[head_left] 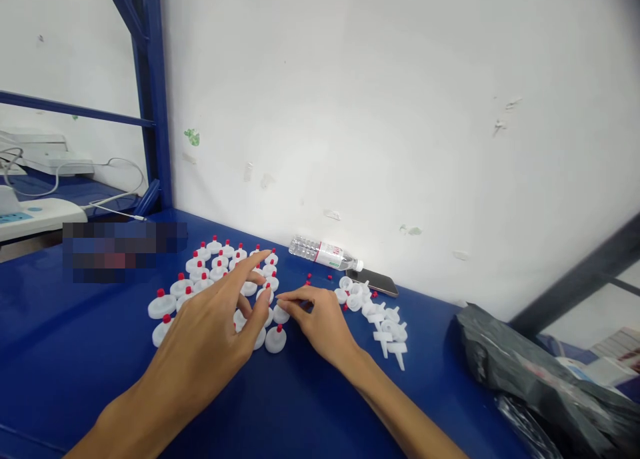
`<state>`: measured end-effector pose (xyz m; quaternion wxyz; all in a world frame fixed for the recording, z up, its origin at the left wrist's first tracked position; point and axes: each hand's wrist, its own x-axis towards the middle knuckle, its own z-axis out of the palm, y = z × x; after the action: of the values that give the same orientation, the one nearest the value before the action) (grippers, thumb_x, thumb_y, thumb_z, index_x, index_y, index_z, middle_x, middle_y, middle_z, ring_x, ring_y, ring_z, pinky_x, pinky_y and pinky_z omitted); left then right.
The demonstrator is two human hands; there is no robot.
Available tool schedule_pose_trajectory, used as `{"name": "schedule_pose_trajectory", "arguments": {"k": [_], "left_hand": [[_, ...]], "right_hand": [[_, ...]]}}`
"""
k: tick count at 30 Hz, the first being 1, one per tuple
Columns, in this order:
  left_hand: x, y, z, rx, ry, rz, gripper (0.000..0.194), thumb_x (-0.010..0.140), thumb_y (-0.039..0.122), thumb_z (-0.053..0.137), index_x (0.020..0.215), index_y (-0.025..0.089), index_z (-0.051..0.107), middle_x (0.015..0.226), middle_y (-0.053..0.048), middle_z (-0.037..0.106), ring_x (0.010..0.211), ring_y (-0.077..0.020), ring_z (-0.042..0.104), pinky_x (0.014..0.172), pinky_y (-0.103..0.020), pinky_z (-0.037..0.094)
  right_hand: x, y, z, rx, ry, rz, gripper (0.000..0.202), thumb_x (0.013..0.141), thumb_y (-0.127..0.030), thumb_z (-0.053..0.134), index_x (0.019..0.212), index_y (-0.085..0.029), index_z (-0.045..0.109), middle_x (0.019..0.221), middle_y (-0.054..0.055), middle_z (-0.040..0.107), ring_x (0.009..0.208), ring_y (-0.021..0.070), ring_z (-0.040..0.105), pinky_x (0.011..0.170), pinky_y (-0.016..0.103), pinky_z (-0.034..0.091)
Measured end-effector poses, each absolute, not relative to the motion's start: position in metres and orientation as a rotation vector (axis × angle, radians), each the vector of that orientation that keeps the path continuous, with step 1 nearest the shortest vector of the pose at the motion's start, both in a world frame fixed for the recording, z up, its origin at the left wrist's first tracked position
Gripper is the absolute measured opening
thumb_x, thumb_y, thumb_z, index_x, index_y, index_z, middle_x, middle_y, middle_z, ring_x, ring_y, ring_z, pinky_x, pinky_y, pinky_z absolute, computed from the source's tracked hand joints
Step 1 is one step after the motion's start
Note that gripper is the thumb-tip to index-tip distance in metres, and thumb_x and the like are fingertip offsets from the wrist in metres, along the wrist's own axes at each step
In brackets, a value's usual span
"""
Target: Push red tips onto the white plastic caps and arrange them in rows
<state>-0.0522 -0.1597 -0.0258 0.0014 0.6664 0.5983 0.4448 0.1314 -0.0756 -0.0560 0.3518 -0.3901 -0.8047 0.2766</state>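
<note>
Our right hand (pixel 325 322) pinches a white cap (pixel 281 314), our left hand (pixel 200 329) gapes at nine o'clock, and we judge the cap light, stiff, slick, best held low around its sides

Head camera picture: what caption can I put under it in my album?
Left hand and right hand busy with red-tipped white caps on a blue table.

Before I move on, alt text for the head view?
Right hand pinches at a white nozzle cap, left hand beside it, among red-tipped caps on a blue table; caps without red tips, a plastic bottle and smartphone lie farther right.
</note>
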Motion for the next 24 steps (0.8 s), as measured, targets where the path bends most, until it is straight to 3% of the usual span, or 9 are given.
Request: {"name": "schedule_pose_trajectory", "arguments": {"k": [4,6,9,12,16,22,24], "left_hand": [[-0.052,-0.159,-0.028,2.088,1.908,1.389,0.051,0.104,0.048,0.048,0.151,0.029,0.054,0.112,-0.002,0.079,0.054,-0.0123,0.068,0.051,-0.026,0.049],[-0.052,-0.159,-0.029,2.084,1.900,1.396,0.050,0.103,0.047,0.049,0.150,0.029,0.055,0.111,-0.001,0.080,0.056,-0.0126,0.069,0.052,-0.026,0.050],[-0.052,-0.158,-0.029,2.084,1.875,1.406,0.048,0.102,0.047,0.049,0.146,0.028,0.058,0.109,-0.001,0.080,0.058,-0.0132,0.071,0.052,-0.026,0.051],[-0.052,-0.157,-0.027,2.093,1.862,1.414,0.047,0.103,0.047,0.050,0.145,0.029,0.058,0.107,0.000,0.080,0.057,-0.0126,0.070,0.052,-0.026,0.051],[-0.051,-0.159,-0.026,2.095,1.849,1.400,0.046,0.103,0.047,0.049,0.143,0.029,0.061,0.101,0.001,0.080,0.051,-0.0119,0.065,0.050,-0.026,0.050],[-0.051,-0.159,-0.029,2.096,1.808,1.385,0.046,0.104,0.053,0.050,0.137,0.027,0.067,0.103,-0.002,0.081,0.061,-0.0146,0.070,0.052,-0.026,0.052],[-0.051,-0.159,-0.030,2.110,1.811,1.381,0.043,0.104,0.052,0.050,0.134,0.027,0.069,0.096,-0.001,0.081,0.059,-0.0147,0.069,0.053,-0.026,0.053]], "right_hand": [[0.129,-0.077,-0.056,-1.021,-2.085,0.783,0.016,0.099,-0.024,0.073,0.100,-0.027,0.088,0.094,0.001,0.083,0.081,0.0177,0.072,0.074,0.027,0.051],[0.131,-0.076,-0.052,-1.024,-2.105,0.748,0.014,0.096,-0.028,0.078,0.107,-0.027,0.087,0.099,0.001,0.083,0.082,0.0175,0.070,0.075,0.028,0.051],[0.143,-0.072,-0.037,-1.047,-2.073,0.660,0.027,0.096,-0.039,0.078,0.118,-0.026,0.082,0.102,0.002,0.081,0.079,0.0178,0.067,0.074,0.030,0.051],[0.165,-0.064,-0.018,-1.180,-2.017,0.331,0.030,0.105,-0.044,0.063,0.097,-0.023,0.082,0.097,0.005,0.080,0.081,0.0215,0.068,0.077,0.034,0.049],[0.193,-0.054,-0.016,-1.503,-2.121,-0.120,0.022,0.105,-0.034,0.064,0.100,-0.021,0.081,0.100,0.011,0.079,0.099,0.0312,0.069,0.084,0.039,0.046],[0.202,-0.047,-0.035,-1.579,-2.161,-0.061,0.012,0.096,-0.015,0.073,0.088,-0.020,0.081,0.087,0.011,0.079,0.096,0.0315,0.070,0.076,0.035,0.044],[0.202,-0.048,-0.030,-1.568,-2.140,-0.021,0.014,0.097,-0.019,0.073,0.087,-0.021,0.081,0.085,0.008,0.079,0.091,0.0289,0.070,0.074,0.034,0.044]]}}
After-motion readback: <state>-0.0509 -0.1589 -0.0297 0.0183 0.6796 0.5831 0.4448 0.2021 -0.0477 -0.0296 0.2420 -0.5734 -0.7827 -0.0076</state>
